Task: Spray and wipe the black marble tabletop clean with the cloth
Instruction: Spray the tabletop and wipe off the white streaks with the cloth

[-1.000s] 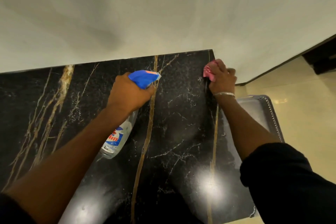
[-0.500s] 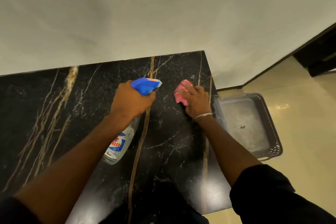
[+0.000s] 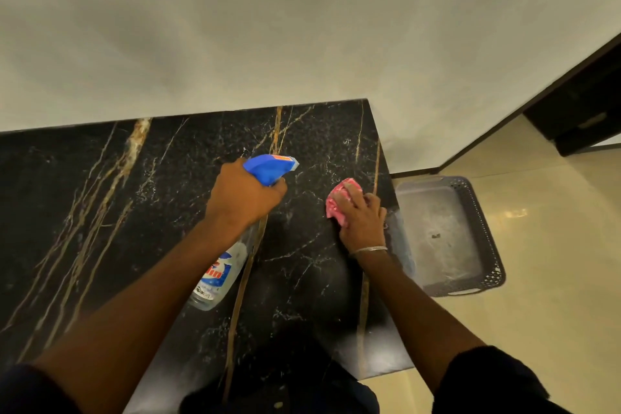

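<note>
The black marble tabletop (image 3: pixel 100 212) with gold and white veins fills the lower left and middle. My left hand (image 3: pixel 243 193) grips a clear spray bottle (image 3: pixel 218 274) by its neck, just below the blue trigger head, which points right toward the far right corner. My right hand (image 3: pixel 361 215) presses a crumpled pink cloth (image 3: pixel 336 202) flat on the marble close to the table's right edge. A thin bangle circles that wrist. Both dark sleeves show at the bottom.
A pale wall (image 3: pixel 302 27) runs along the table's far edge. On the cream tiled floor to the right of the table sits a grey perforated plastic basket (image 3: pixel 484 245). A dark doorway or cabinet (image 3: pixel 578 111) stands at the upper right.
My right hand slid the pink cloth from the far right corner toward me and leftward, then back right near the edge. The left hand kept the bottle roughly in place.
</note>
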